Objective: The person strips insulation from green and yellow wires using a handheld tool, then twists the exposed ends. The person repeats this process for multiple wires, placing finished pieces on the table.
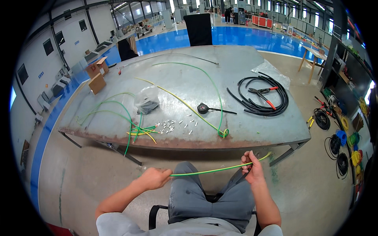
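Note:
Stretched across my lap is a green-and-yellow wire. One end of it sits in my left hand, whose fingers are closed around it. My right hand pinches the wire near its other end, which sticks out past the fingers to the right. A dark strip shows below the right fingers, too unclear to name. On the table ahead lie small metal cable lugs, some piled and some scattered. Left of them is a bundle of cut green-and-yellow wires. A longer green-and-yellow wire ends in a small coil near the front edge.
The metal table has a rusty front edge. It bears a black tape measure, a clear bag with dark pieces, a black cable coil, red-handled pliers and cardboard boxes. Cable coils line the floor at right.

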A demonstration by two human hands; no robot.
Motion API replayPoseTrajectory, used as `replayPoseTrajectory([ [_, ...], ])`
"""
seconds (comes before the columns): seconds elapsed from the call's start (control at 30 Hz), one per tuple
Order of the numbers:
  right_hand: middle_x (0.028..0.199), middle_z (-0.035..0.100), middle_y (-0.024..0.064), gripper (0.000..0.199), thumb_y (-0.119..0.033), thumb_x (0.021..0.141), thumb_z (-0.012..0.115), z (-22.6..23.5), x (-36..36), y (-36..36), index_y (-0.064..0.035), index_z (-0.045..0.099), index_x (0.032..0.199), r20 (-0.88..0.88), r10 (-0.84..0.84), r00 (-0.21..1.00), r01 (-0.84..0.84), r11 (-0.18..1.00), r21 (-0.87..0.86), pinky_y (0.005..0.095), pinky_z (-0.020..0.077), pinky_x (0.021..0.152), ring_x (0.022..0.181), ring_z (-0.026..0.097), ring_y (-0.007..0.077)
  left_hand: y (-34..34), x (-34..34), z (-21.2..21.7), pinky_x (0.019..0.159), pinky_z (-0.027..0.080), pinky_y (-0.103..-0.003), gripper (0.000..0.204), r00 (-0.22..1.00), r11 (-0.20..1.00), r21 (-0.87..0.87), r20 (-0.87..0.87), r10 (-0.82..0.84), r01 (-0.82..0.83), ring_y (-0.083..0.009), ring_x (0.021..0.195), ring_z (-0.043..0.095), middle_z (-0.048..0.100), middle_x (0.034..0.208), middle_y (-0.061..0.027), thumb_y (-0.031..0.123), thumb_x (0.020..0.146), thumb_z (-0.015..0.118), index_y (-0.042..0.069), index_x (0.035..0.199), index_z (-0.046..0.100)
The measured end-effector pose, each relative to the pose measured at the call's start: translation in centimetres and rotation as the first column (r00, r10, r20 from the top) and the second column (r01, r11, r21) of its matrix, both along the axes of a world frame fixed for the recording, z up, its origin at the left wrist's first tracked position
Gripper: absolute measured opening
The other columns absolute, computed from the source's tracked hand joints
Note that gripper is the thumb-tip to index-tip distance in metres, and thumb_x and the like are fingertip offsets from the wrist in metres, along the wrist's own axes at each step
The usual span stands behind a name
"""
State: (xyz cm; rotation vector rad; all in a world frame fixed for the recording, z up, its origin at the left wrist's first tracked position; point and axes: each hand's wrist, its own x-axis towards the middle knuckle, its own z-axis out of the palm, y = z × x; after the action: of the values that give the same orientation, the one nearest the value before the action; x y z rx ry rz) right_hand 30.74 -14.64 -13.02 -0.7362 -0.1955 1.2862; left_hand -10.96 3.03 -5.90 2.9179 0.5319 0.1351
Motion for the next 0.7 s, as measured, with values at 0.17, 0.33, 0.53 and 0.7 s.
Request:
replayPoseTrajectory([
  [0.17, 0.087, 0.066, 0.0051, 0.025, -0.036, 0.109, 0.059, -3.5, 2.2, -1.9, -0.0115, 0.065, 0.108, 0.004, -0.056, 0.998, 0.056, 0.998, 0.027, 0.0261, 0.0382, 0.047, 0.062, 0.057, 0.0142, 2.8, -5.1, -1.1, 0.067, 0.053, -0.053, 0.021, 0.977, 0.977, -0.067, -0.086, 0.194, -0.200, -0.0410, 0.077, 0.068, 0.068, 0.082, -0.0148, 0.028, 0.097, 0.069, 0.009, 0.106, 0.063],
  [0.33, 0.078, 0.065, 0.0071, 0.031, -0.035, 0.109, 0.061, -1.7, -5.1, -0.2, -0.0051, 0.065, 0.101, 0.282, 0.087, 0.956, -0.096, 0.995, 0.017, 0.0252, 0.0381, 0.049, 0.060, 0.057, 0.0142, 1.4, 0.5, -1.3, 0.070, 0.055, -0.050, 0.030, 0.957, 0.931, -0.245, 0.035, 0.288, -0.271, -0.0399, 0.081, 0.070, 0.071, 0.085, -0.0155, 0.030, 0.090, 0.076, 0.009, 0.110, 0.068],
  [0.53, 0.083, 0.067, 0.0094, 0.046, -0.047, 0.110, 0.054, -2.1, -9.7, 2.1, -0.0029, 0.066, 0.110, 0.282, 0.451, 0.846, -0.462, 0.886, -0.034, 0.0255, 0.0396, 0.052, 0.065, 0.058, 0.0155, -4.5, 12.5, 3.8, 0.064, 0.053, -0.051, 0.027, 0.977, 0.903, -0.410, 0.208, -0.040, 0.124, -0.0436, 0.074, 0.067, 0.067, 0.077, -0.0186, 0.034, 0.099, 0.071, 0.009, 0.110, 0.067],
  [0.7, 0.083, 0.066, 0.0086, 0.036, -0.041, 0.111, 0.053, -3.1, -6.3, -0.5, -0.0085, 0.067, 0.116, -0.014, 0.233, 0.972, -0.233, 0.973, -0.002, 0.0274, 0.0394, 0.050, 0.066, 0.058, 0.0158, -4.8, 9.8, 3.4, 0.062, 0.051, -0.052, 0.026, 0.999, 0.900, -0.436, 0.039, 0.023, -0.004, -0.0454, 0.069, 0.065, 0.064, 0.073, -0.0203, 0.033, 0.104, 0.065, 0.007, 0.104, 0.065],
])
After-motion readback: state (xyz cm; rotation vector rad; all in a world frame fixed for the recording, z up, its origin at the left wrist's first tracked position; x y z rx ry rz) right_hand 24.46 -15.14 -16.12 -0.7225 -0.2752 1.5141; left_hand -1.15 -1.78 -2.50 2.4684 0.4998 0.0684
